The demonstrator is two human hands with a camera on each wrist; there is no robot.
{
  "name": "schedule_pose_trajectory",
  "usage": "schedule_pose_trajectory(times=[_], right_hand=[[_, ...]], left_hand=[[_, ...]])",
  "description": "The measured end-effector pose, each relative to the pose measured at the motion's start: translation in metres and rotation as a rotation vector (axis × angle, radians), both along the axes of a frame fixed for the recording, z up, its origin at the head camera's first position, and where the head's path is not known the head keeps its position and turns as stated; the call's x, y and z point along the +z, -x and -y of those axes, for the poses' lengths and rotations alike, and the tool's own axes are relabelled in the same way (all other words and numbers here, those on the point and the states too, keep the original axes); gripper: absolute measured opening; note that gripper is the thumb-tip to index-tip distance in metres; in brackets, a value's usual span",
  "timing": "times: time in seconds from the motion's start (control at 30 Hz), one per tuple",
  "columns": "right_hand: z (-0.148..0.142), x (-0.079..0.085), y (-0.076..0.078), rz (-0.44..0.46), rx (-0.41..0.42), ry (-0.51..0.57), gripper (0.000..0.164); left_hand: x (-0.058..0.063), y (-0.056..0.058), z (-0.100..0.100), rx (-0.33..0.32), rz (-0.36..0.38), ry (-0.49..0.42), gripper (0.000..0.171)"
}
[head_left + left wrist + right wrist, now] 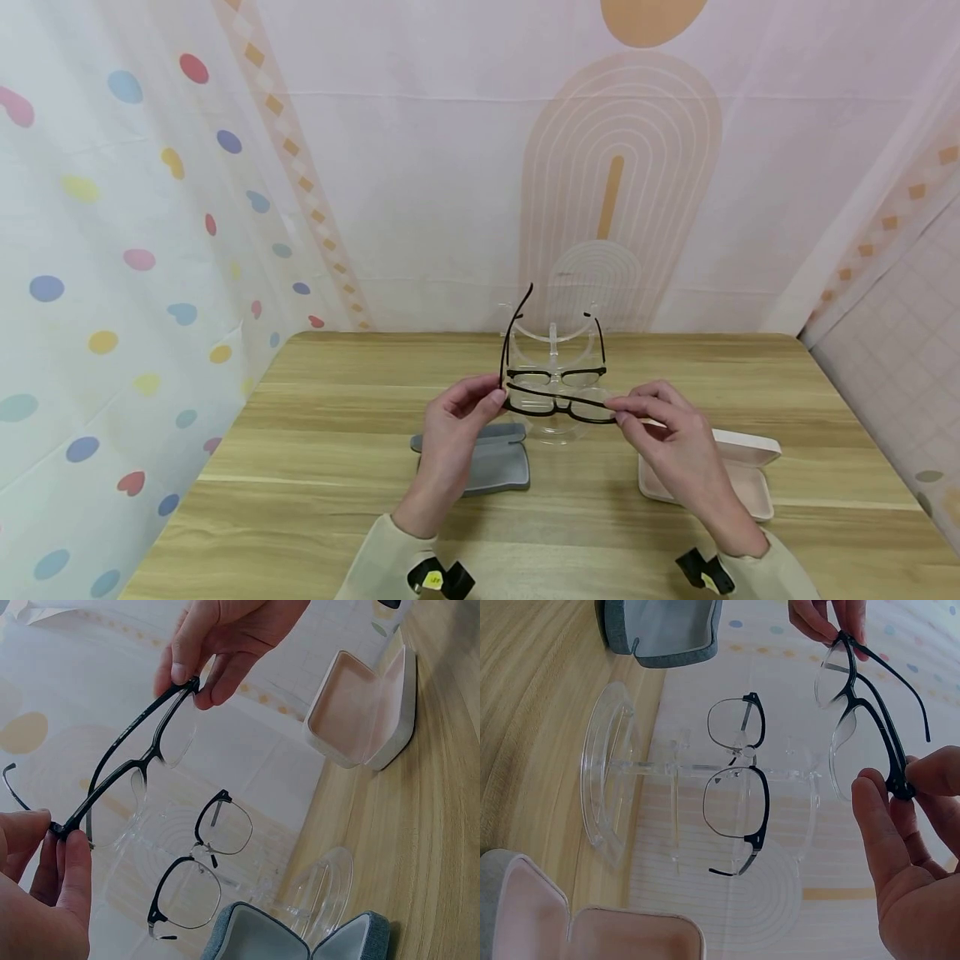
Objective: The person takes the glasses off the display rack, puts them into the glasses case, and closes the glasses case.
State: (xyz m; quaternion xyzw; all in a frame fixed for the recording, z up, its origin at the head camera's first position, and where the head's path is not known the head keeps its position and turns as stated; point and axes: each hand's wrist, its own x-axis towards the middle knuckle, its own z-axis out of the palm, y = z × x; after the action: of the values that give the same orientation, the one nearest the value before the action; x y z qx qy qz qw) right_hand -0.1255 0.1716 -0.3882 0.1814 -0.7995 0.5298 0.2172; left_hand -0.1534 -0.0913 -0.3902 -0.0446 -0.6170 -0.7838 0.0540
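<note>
Both hands hold a pair of black-framed glasses in front of a clear display stand. My left hand pinches one end of the frame by the hinge, where that temple arm stands unfolded. At the other end, my right hand pinches the corner between thumb and fingers. The temple arm on that side lies folded across behind the lenses. A second pair, half-rimmed glasses with dark brows and thin metal lower rims, sits on the stand behind the held pair.
A grey glasses case lies with its lid up, partly behind the left hand. To the right is an opened white case with pink lining, partly covered by the right hand. A patterned curtain hangs behind the wooden table.
</note>
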Motion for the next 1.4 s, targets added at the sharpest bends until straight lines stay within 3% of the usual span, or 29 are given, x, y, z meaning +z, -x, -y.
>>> schedule_pose_trajectory(times=[0.8,1.1,1.4], right_hand=[[0.0017,-0.0027,0.0004,0.004,-0.003,-0.001,0.022],[0.0002,-0.0044,0.0015,0.042,-0.012,-0.016,0.021],[0.0019,-0.0029,0.0012,0.004,0.002,-0.009,0.021]], left_hand=[[0.0016,-0.0013,0.0010,0.024,-0.002,0.027,0.026],[0.0004,0.0003,0.0021,0.027,-0.015,0.138,0.021],[0.0011,-0.0022,0.0041,0.016,-0.017,0.218,0.019]])
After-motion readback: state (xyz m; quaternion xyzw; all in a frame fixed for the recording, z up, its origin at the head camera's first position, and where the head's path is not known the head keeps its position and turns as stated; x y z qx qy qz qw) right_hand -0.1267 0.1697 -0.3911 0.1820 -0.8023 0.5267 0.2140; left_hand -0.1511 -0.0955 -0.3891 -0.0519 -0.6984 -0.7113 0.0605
